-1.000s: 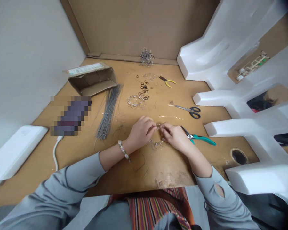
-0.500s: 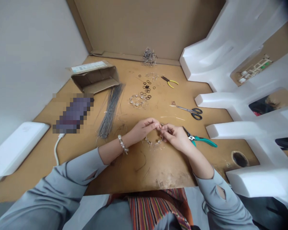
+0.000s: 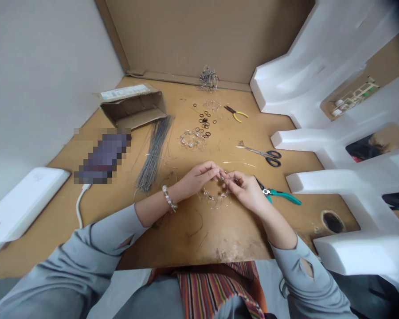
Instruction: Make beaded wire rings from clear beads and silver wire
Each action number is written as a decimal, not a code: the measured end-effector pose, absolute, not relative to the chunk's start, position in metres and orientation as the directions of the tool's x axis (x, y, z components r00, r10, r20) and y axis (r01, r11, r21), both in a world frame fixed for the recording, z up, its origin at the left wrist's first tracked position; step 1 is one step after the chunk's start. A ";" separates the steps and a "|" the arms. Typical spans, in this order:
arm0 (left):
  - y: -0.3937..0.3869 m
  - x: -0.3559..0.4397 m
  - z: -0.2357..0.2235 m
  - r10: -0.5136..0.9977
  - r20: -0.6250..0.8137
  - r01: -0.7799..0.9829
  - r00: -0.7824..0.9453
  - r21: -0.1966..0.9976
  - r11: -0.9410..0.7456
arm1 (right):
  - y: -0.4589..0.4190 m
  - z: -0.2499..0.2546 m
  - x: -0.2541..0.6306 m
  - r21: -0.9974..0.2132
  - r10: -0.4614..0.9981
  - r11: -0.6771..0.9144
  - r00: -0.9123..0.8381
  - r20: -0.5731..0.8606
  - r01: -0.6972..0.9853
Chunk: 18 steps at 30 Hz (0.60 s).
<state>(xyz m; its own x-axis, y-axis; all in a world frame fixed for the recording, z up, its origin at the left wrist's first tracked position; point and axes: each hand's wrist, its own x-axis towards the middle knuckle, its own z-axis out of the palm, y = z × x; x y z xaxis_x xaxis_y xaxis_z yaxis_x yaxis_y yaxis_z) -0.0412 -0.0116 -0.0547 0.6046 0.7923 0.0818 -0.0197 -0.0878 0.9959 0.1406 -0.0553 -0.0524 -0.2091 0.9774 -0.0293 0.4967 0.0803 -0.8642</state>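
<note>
At six o'clock, nearest the worker's body, there's a woven cloth (image 3: 204, 288) in narrow orange, red and dark stripes. The tabletop (image 3: 239, 230) beyond it is smooth tan, scuffed pale near its front edge.

Just over that, in front of the worker, is the beaded wire ring (image 3: 213, 198): a thin, glinting circle strung with clear, roundish beads, with fine wire ends bristling outward all round. I can't tell whether its near side touches the table. The left hand (image 3: 199, 179), coming in from eight o'clock, has thumb and fingers pinched closed at the ring's far side. The right hand (image 3: 244, 190), from four o'clock, pinches the same stretch right beside it, its fingertips drawn together on the wire; the exact contact is too small to make out. A bracelet (image 3: 169, 198) of pale, glassy beads circles the left wrist.

Measured from that ring, green-handled pliers (image 3: 282, 195) lie at three o'clock, close by the right hand. At ten, a sheaf of straight grey wires (image 3: 153, 155) fans out at its near end. Scissors (image 3: 267, 155) with black loops rest at two. A second beaded ring (image 3: 191, 139) sits at eleven, little black hoops (image 3: 204, 124) scattered just past it. Farthest, at twelve, is a spiky, silvery wire tangle (image 3: 209, 79).
</note>
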 end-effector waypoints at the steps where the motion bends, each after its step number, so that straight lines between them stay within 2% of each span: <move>1: -0.012 -0.041 -0.054 0.792 0.094 -0.007 0.603 0.994 -0.113 | -0.055 -0.053 0.140 -0.867 0.977 0.077 -0.209 -0.032 0.493; 9: -0.011 -0.042 -0.056 0.818 0.160 0.034 0.553 0.976 -0.214 | -0.056 -0.057 0.138 -0.907 0.980 0.058 -0.195 -0.027 0.417; 13: -0.012 -0.042 -0.059 0.798 0.078 -0.046 0.597 0.997 -0.062 | -0.054 -0.058 0.141 -0.920 0.976 0.042 -0.215 -0.046 0.389; 18: -0.010 -0.041 -0.064 0.762 0.008 -0.182 0.647 0.973 0.143 | -0.055 -0.058 0.140 -0.888 0.986 0.094 -0.167 0.019 0.450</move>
